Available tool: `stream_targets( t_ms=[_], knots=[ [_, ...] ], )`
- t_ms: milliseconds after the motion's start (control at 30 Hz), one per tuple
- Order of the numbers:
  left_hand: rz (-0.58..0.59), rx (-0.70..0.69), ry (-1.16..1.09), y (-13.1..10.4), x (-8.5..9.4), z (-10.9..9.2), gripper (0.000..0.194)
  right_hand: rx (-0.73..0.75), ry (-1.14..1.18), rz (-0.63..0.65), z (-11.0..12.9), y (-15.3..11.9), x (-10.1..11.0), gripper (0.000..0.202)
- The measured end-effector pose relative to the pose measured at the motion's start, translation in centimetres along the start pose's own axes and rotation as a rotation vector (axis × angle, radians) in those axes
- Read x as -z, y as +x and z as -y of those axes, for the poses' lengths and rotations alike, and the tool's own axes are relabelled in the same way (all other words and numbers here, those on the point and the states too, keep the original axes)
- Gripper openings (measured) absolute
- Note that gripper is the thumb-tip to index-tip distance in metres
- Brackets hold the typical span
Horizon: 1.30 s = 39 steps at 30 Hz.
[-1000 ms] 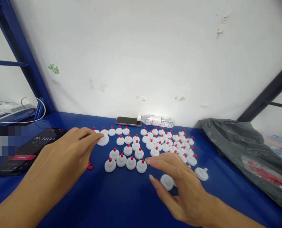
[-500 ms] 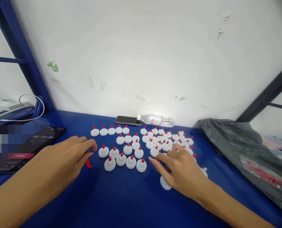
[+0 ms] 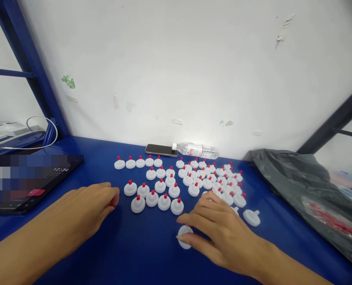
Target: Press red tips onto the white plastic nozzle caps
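Observation:
My left hand (image 3: 97, 202) is closed at the left of the rows, its thumb and fingers curled in. A bit of a small red cap (image 3: 113, 203) shows between the fingertips; the rest is hidden by the hand. My right hand (image 3: 215, 225) holds a round white lid (image 3: 185, 237) low over the blue table, thumb in front and fingers behind. Several white lids with red-tipped spouts (image 3: 164, 202) stand upright in rows between and beyond my hands. To the right of my right hand, a white lid with a bare spout (image 3: 252, 217) lies tilted.
A phone (image 3: 161, 150) and a clear water bottle (image 3: 196, 151) lie along the wall. On the left is a tablet showing a timer (image 3: 49, 180). A dark plastic bag (image 3: 285, 174) with a clear packet of red pieces (image 3: 330, 217) covers the right side.
My right hand has moved left and nearer, bringing a white lid with it. My left fingers have closed down over the small red caps. The view has shifted slightly.

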<state>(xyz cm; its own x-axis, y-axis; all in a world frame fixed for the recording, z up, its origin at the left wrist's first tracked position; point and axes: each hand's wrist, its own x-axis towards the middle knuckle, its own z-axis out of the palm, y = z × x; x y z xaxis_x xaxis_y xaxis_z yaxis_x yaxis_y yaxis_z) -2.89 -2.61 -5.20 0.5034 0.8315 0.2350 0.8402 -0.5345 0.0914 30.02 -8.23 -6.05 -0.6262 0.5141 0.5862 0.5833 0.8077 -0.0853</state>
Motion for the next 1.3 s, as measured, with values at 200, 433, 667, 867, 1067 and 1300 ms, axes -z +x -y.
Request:
stream_targets(
  t_ms=[200,433,667,867,1067,1300],
  knots=[
    [0.020,-0.005,0.015,0.1,1.1,-2.5,0.022,-0.115,0.008,0.155,-0.1,-0.4,-0.3,0.041],
    [-0.065,-0.244,-0.193,-0.4,0.8,-7.0,0.020,-0.069,0.014,0.251,0.3,-0.7,-0.8,0.039],
    [-0.018,-0.341,-0.186,0.4,0.0,-9.0,0.032,-0.103,-0.051,0.261,0.8,-0.9,-0.9,0.041],
    [-0.046,-0.448,-0.156,0.6,-0.7,-9.6,0.031,-0.120,-0.007,0.170,1.3,-1.2,-1.1,0.050],
    [-0.109,-0.487,-0.212,0.8,-1.2,-10.2,0.037,-0.122,0.083,0.151,1.2,-1.1,-1.2,0.067],
    [-0.070,-0.496,-0.236,0.7,-2.6,-10.6,0.028,-0.132,0.080,0.198,1.2,-1.4,-1.1,0.082]
  ],
)
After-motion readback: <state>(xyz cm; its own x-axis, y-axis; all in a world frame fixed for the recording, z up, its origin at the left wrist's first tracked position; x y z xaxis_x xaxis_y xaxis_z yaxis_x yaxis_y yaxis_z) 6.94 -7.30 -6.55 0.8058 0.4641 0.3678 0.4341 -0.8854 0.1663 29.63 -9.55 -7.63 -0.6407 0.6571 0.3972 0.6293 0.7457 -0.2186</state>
